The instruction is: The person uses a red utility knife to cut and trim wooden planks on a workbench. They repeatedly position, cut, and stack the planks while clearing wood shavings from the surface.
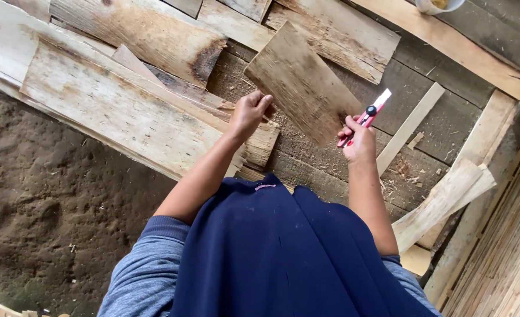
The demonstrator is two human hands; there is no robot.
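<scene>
Below, the left hand (250, 111) is closed on the near left edge of a flat, weathered grey-brown wooden board (302, 82), held above the plank-strewn floor. Just right of it, the right hand (358, 141) is wrapped around a red-and-white snap-blade utility knife (370, 114), its tip apparently near the board's right edge.
</scene>
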